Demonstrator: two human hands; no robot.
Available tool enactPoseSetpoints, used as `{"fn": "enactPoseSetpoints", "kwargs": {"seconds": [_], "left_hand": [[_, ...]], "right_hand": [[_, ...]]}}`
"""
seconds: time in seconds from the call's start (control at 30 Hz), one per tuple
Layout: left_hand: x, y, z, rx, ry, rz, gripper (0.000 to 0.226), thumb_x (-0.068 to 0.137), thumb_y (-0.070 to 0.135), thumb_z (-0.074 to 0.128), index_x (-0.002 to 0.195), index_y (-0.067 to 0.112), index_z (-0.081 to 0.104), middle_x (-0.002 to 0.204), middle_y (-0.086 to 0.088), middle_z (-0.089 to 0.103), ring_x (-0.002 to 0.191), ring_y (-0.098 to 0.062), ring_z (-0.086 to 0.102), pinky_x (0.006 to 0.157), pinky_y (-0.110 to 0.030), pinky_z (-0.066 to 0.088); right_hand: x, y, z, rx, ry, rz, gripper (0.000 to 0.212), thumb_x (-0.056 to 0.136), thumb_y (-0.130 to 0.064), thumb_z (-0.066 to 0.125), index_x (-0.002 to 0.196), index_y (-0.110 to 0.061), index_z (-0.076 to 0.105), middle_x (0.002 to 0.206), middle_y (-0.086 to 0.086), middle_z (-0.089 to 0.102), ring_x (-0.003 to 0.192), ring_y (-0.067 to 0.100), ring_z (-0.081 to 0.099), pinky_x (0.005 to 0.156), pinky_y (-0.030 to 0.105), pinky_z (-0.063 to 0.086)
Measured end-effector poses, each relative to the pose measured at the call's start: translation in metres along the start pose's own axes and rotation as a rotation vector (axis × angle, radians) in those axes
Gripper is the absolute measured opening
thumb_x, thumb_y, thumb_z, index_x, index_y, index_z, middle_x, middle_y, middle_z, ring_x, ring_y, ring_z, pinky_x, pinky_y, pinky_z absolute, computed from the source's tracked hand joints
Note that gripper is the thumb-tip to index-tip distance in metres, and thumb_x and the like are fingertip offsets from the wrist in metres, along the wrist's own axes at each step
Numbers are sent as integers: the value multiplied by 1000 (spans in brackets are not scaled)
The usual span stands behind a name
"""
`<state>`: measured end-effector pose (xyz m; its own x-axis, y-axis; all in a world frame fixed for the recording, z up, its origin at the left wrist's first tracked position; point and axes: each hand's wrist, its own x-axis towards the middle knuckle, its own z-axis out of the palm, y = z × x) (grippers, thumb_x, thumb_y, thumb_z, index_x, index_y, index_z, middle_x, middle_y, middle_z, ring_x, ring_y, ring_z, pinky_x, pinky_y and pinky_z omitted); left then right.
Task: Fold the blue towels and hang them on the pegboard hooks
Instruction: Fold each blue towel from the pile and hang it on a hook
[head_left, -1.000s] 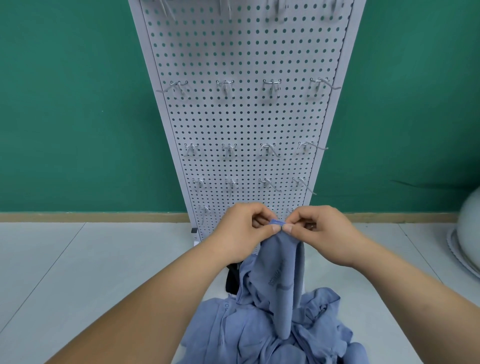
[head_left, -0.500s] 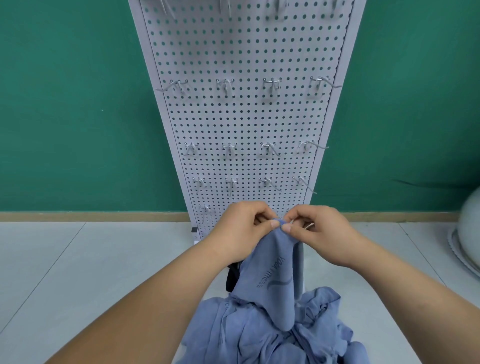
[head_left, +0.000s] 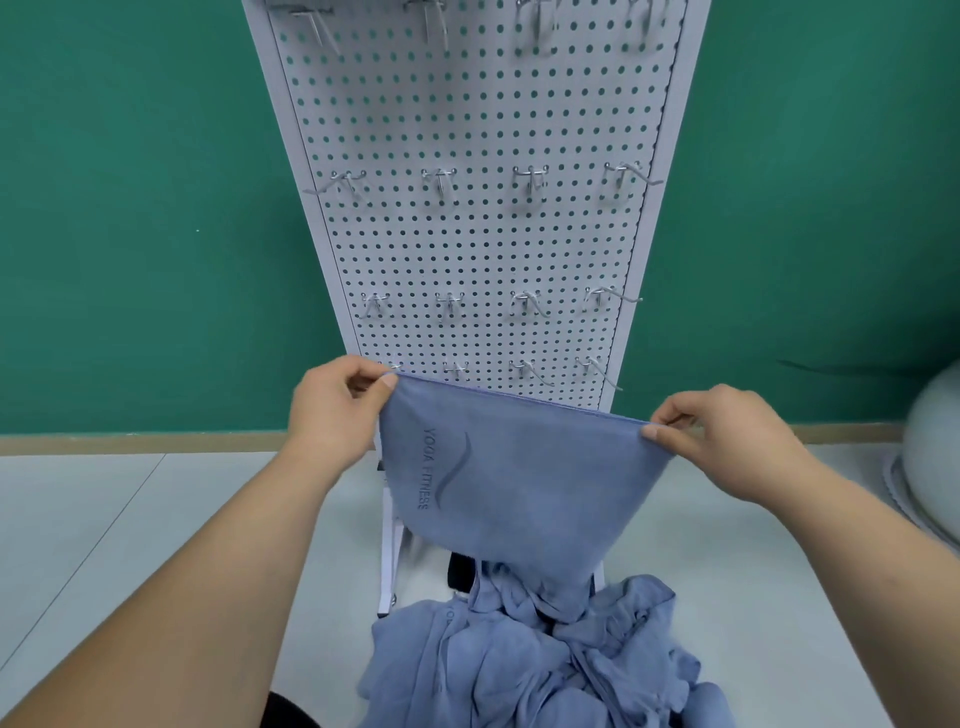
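A blue towel (head_left: 519, 478) with dark lettering hangs spread out in front of me, its top edge stretched taut. My left hand (head_left: 332, 410) pinches its upper left corner and my right hand (head_left: 727, 436) pinches the upper right corner. Its lower end trails into a crumpled pile of blue towels (head_left: 540, 660) below. Behind stands a white pegboard (head_left: 478, 244) with several rows of bare metal hooks (head_left: 440, 182).
The pegboard stands on a white frame (head_left: 388, 561) on a pale floor, against a green wall (head_left: 130, 208). A pale rounded object (head_left: 935, 457) sits at the right edge. A dark object (head_left: 462, 569) shows behind the towel pile.
My hands were together pinching one bunched spot of the towel. They have moved apart along the top edge, and the towel is now spread wide between them.
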<state>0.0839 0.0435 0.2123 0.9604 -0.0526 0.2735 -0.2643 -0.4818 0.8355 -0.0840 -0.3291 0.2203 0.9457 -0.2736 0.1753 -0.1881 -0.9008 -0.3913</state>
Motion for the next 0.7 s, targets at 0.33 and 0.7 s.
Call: {"fn": "enactPoseSetpoints", "kwargs": {"seconds": [0.33, 0.7], "left_hand": [[-1, 3, -8, 51, 68, 87, 6, 96, 25, 76, 90, 29, 77, 91, 16, 75, 85, -8, 68, 79, -28, 54], [0, -4, -9, 356, 30, 108, 5, 94, 29, 78, 90, 31, 75, 80, 19, 69, 77, -11, 67, 72, -34, 56]], "right_hand": [[-5, 4, 7, -283, 314, 32, 17, 93, -48, 73, 96, -33, 81, 106, -5, 63, 99, 27, 53, 69, 38, 52], [-14, -19, -16, 78, 550, 11, 15, 86, -36, 86, 97, -30, 78, 77, -17, 72, 70, 8, 67, 69, 31, 55]]}}
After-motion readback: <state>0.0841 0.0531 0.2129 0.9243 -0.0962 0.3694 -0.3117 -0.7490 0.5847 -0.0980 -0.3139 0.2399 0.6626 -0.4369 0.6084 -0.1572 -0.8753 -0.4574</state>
